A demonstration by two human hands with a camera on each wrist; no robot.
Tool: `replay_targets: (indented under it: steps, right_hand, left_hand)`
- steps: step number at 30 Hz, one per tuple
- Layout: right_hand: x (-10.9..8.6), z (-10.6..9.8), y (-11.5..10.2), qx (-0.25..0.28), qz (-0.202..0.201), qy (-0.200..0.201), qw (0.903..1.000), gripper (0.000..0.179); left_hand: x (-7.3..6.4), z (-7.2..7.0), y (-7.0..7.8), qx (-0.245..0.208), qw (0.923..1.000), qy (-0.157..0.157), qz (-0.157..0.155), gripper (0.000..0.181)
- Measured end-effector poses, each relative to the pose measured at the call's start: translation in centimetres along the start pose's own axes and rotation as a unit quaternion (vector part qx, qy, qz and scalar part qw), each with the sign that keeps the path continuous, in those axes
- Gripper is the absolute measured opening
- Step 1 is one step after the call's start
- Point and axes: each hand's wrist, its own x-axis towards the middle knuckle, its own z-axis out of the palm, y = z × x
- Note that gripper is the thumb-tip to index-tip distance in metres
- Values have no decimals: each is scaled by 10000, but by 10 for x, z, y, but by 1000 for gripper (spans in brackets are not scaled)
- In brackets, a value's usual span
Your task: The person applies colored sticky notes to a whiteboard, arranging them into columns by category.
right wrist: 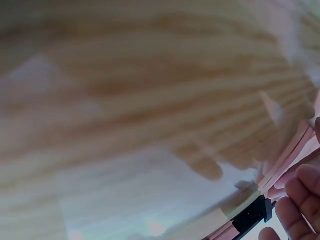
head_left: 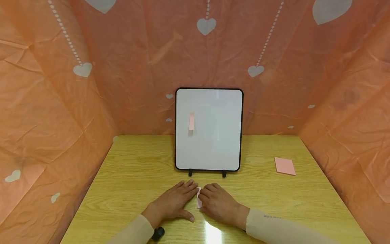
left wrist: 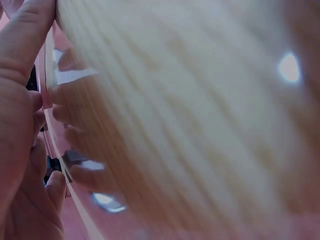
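A narrow pink slip of paper [head_left: 199, 197], folded sticky note by its look, lies on the table between the two hands. My left hand [head_left: 175, 201] rests palm down with fingers straight, its fingertips right at the slip's left edge. From the other side my right hand [head_left: 220, 205] holds the slip, fingers curled over its right part and thumb near the bottom end. Those fingers hide much of the paper. Both wrist views are mostly filled by glossy wood-grain tabletop, with the left hand's fingers [left wrist: 22, 100] and the right hand's fingers [right wrist: 300, 205] at their edges.
A whiteboard [head_left: 213, 135] with a black frame stands behind the hands on two small black feet. One narrow pink note [head_left: 191, 121] sticks to its left half. A square pink sticky-note pad [head_left: 285, 166] lies at the right. Orange cloth with hearts [head_left: 206, 26] surrounds the table.
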Motion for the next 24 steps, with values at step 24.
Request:
replay_targets:
  steps: [24]
  right_hand:
    - [7,2,1,-76,-94,565,9983,21]
  left_hand:
    - [1,3,-2,-109,9999,-63,-53,106]
